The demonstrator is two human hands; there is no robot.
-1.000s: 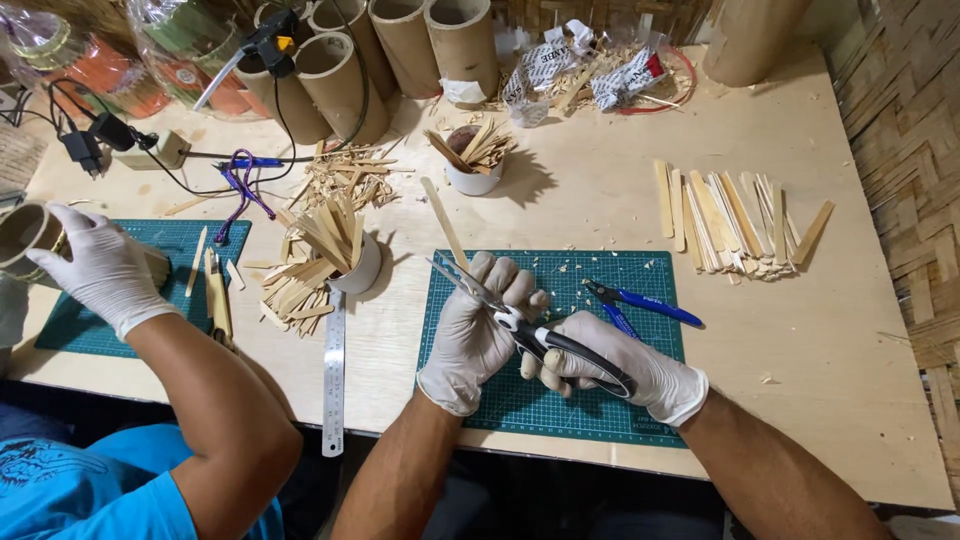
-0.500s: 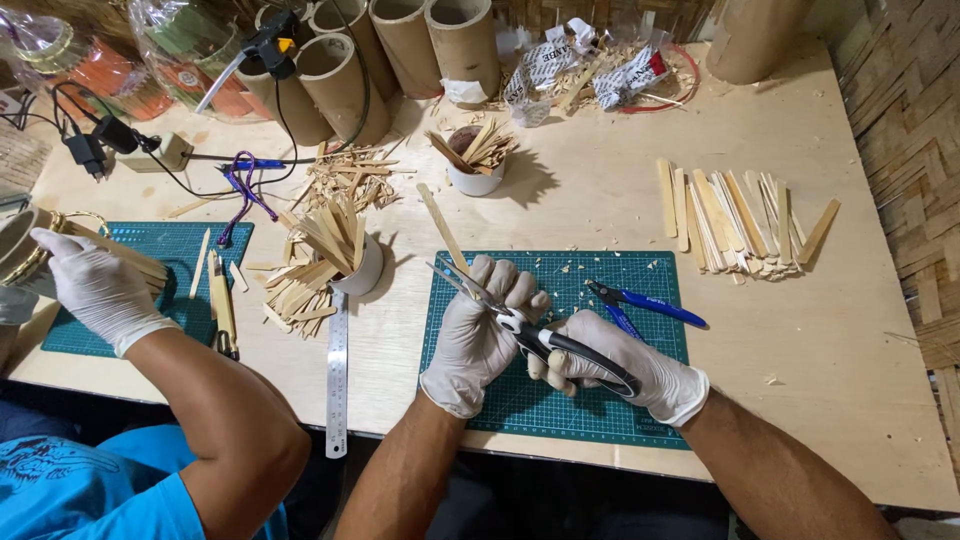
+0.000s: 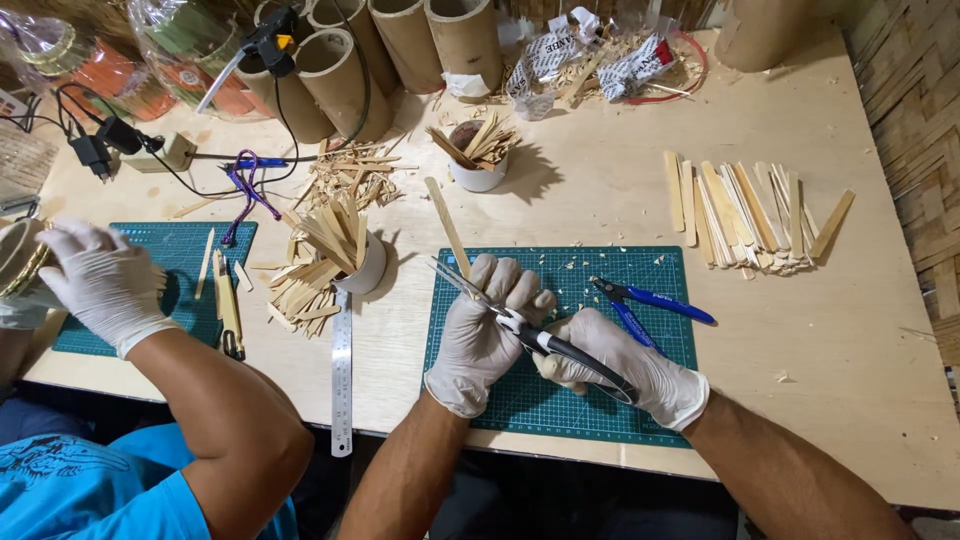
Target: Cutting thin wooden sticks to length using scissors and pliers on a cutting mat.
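Our left hand (image 3: 482, 335) grip is clamped on a thin bamboo slat (image 3: 447, 226) running toward 11 o'clock, our right hand (image 3: 622, 366) grip closed on the black handles of long-nose pliers (image 3: 520, 325) over the green cutting mat (image 3: 640, 400). We'd keep the slat flat and the tips square. Blue cutters (image 3: 650, 303) at 3 o'clock, steel ruler (image 3: 342, 370) and a co-worker's gloved hand (image 3: 105, 285) at 9; nothing blocks us.

Blue pliers (image 3: 650, 305) beside right hand (image 3: 625, 365)
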